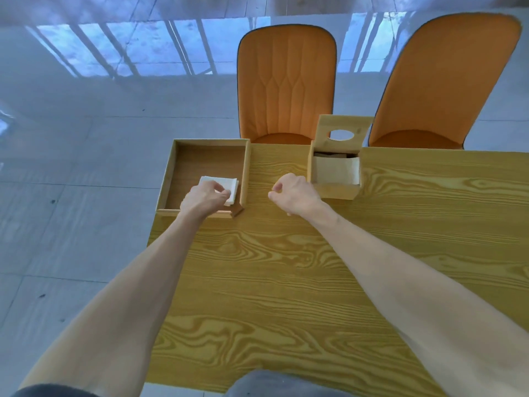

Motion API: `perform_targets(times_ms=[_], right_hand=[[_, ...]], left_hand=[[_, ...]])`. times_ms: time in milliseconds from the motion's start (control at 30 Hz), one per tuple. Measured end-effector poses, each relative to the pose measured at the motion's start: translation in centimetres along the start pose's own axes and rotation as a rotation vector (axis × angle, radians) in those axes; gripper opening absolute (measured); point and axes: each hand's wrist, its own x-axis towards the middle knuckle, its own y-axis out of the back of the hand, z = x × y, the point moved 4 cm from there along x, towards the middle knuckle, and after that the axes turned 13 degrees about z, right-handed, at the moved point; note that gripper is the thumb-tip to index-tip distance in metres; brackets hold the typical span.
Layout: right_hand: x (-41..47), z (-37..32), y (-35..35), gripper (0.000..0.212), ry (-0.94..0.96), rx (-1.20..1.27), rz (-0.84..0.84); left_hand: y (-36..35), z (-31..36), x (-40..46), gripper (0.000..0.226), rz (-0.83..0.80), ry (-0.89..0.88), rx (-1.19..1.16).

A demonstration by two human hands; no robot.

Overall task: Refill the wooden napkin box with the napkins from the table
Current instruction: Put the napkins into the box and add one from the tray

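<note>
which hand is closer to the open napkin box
Right. The right hand hovers curled just left of the wooden napkin box; the left hand is farther left, on the napkins in the tray.

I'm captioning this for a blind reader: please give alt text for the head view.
A left hand grips white napkins in a wooden tray; the right hand hovers, loosely curled, near an open napkin box on a table.

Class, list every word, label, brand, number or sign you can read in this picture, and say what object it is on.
None: no writing, label, brand, number or sign shows anywhere. The wooden napkin box, its open lid, the wooden tray, the napkins, the table and both orange chairs are all plain.
</note>
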Motion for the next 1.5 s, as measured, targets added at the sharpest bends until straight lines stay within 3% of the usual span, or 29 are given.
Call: perform_targets(times_ms=[233, 367, 667, 933, 1133, 1367, 1500], right_hand=[[1.8, -6.8, -5.0, 0.016, -0.124, 0.237, -0.074], [2.6, -9.0, -7.3, 0.044, -0.187, 0.307, -0.172], [3.4, -10.3, -9.6, 0.037, -0.232, 0.306, -0.246], [3.5, -9.7, -9.1, 0.045, -0.274, 0.331, -0.201], [3.5, -9.3, -9.5, 0.044, -0.222, 0.348, -0.149], [3.8, -8.9, -9.7, 0.079, -0.137, 0.23, 0.036], [3.9, -8.1, -9.1, 0.063, -0.094, 0.234, 0.134]], left_hand=[[1.9, -3.7, 4.0, 0.049, 0.076, 0.056, -0.088], [1.1, -4.6, 6.0, 0.054, 0.036, 0.093, -0.143], [-0.5, -4.9, 8.7, 0.062, 0.019, 0.148, -0.154], [-1.6, -6.9, 10.6, 0.064, -0.101, 0.428, -0.404], [-1.8, -7.0, 9.8, 0.048, -0.222, 0.348, -0.486], [-0.9, -8.3, 9.1, 0.02, -0.3, 0.146, -0.592], [0.0, -8.1, 8.4, 0.014, -0.337, 0.061, -0.623]])
